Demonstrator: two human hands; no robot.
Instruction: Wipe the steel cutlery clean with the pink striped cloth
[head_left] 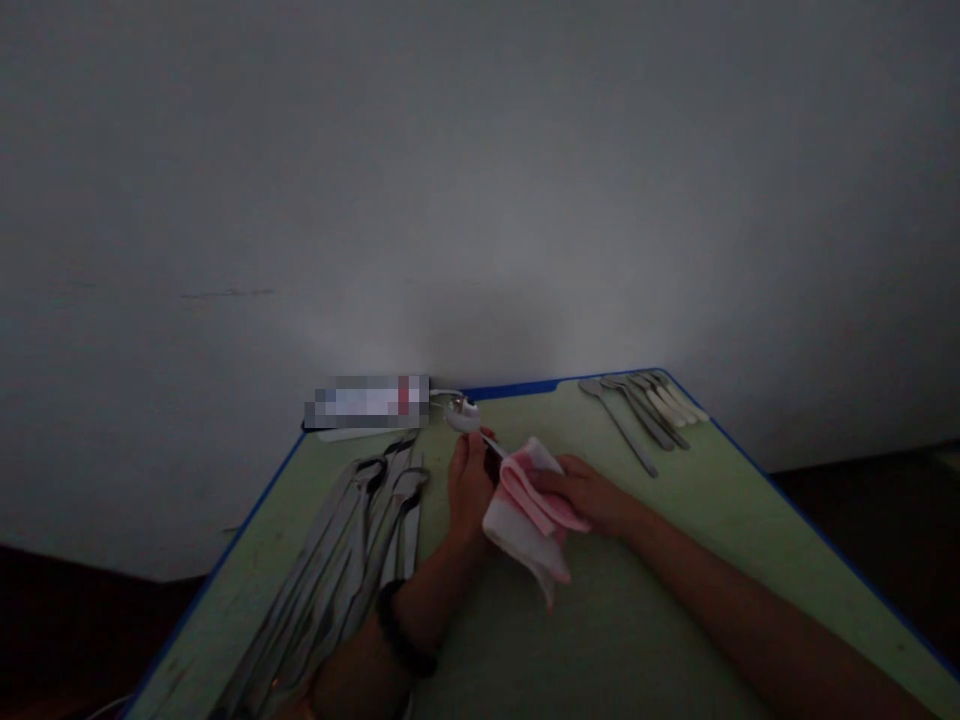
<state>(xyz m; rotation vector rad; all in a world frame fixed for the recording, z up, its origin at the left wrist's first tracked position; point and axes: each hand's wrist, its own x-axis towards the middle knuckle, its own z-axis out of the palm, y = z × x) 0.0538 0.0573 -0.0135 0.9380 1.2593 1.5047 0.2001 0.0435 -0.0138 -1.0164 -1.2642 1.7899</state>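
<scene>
My left hand, with a dark bracelet at the wrist, is closed around a metal spoon near its bowl. The bowl points away from me, toward the wall. In my right hand is a folded pink and white cloth, wrapped about the spoon's handle, so the handle's lower end is hidden. Part of the cloth hangs below the fingers. Both hands are above the middle of the table. Left of my left forearm lies a pile of long metal spoons, partly covered by that arm.
The pale green table has a blue edge and stands against a grey wall. A row of cutlery, some with white handles, lies at the back right. A blurred-out white item sits at the back left.
</scene>
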